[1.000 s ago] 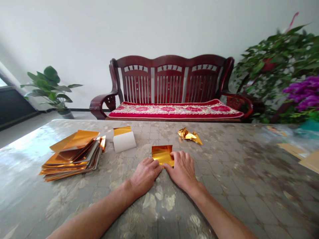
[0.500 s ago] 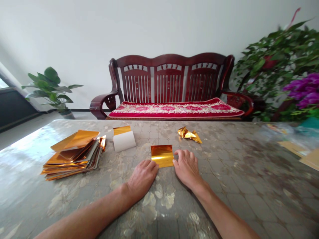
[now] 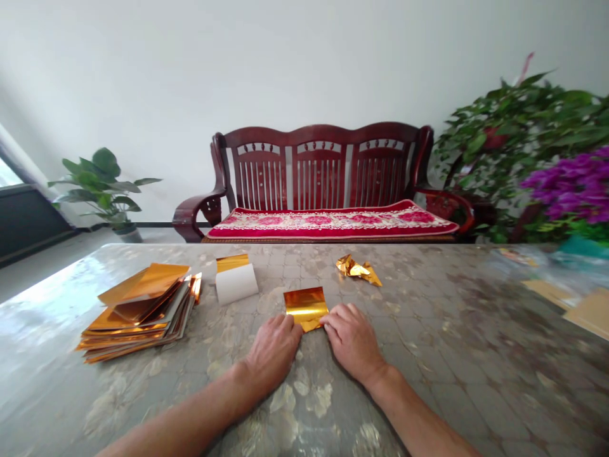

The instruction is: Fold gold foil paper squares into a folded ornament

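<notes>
A small sheet of shiny gold foil paper (image 3: 306, 306) lies on the table in front of me, its near right corner bent up. My right hand (image 3: 353, 336) pinches that corner between thumb and fingers. At the near left corner, the curled fingers of my left hand (image 3: 275, 346) press on the paper; the thumb side is partly hidden. Beyond my left hand sits a curled sheet with its white side up (image 3: 236, 284) and a gold strip at its far edge. Crumpled or folded gold foil (image 3: 358, 270) rests farther off, to the right.
On the left is a leaning stack of gold foil sheets (image 3: 143, 311). Brown paper pieces (image 3: 590, 311) and clear plastic (image 3: 518, 263) lie at the table's right side. Behind the patterned tabletop (image 3: 428, 362) stands a dark red wooden bench (image 3: 318, 171), with potted plants at both sides.
My right hand has closed on the sheet's near right corner and bent it upward. My left hand stays at the near left corner. The camera view has tilted up slightly.
</notes>
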The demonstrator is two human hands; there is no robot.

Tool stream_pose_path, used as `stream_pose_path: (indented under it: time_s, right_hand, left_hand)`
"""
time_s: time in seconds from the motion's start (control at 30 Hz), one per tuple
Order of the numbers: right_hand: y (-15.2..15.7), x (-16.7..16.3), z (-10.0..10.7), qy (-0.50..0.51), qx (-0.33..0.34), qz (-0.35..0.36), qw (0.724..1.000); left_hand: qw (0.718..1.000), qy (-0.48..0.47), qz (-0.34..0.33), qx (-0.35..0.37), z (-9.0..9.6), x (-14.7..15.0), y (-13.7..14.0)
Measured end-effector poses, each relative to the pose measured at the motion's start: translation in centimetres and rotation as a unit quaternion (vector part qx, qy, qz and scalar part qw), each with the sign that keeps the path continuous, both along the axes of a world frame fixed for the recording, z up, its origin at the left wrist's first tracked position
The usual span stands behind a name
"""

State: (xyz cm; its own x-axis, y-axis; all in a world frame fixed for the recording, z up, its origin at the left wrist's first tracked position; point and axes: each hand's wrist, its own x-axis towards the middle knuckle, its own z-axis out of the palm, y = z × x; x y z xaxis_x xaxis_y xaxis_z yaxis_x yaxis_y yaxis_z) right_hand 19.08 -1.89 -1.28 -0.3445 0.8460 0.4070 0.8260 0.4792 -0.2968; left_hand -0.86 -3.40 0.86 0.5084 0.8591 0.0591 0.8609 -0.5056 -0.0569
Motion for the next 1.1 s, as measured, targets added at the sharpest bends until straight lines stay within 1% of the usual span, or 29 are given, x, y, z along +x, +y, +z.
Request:
stream_pose_path:
  time_s: [0.17, 0.23, 0.47, 0.57, 0.67, 0.77, 0.9, 1.1]
  right_hand:
    - [0.3, 0.0, 0.0, 0.001, -0.011, -0.007, 1.0]
    - [0.4, 0.0, 0.1, 0.005, -0.015, -0.007, 1.0]
    - [0.5, 0.1, 0.0, 0.015, -0.029, -0.005, 0.999]
    - [0.6, 0.0, -0.2, 0.022, -0.03, -0.01, 0.999]
    - [0.7, 0.0, -0.4, 0.028, -0.034, -0.014, 0.999]
    - [0.7, 0.1, -0.4, 0.038, -0.037, -0.015, 0.998]
    - [0.7, 0.2, -0.4, 0.047, -0.047, -0.02, 0.998]
    - [0.7, 0.3, -0.5, 0.051, -0.055, -0.02, 0.997]
  left_hand:
    - [0.998, -0.025, 0.029, -0.04, 1.1, 0.3, 1.4]
    - [0.997, -0.039, 0.025, -0.054, 1.4, 0.4, 2.5]
    - [0.993, -0.063, -0.039, -0.088, 1.3, 0.7, 6.7]
    - [0.991, -0.069, -0.069, -0.095, 1.7, 0.9, 8.3]
    - [0.983, -0.033, -0.111, -0.143, 2.2, 1.5, 10.0]
    - [0.977, 0.013, -0.111, -0.18, 2.4, 2.2, 11.4]
    - [0.977, 0.017, -0.099, -0.188, 1.9, 2.7, 12.4]
    - [0.979, 0.01, -0.099, -0.179, 1.7, 2.4, 12.4]
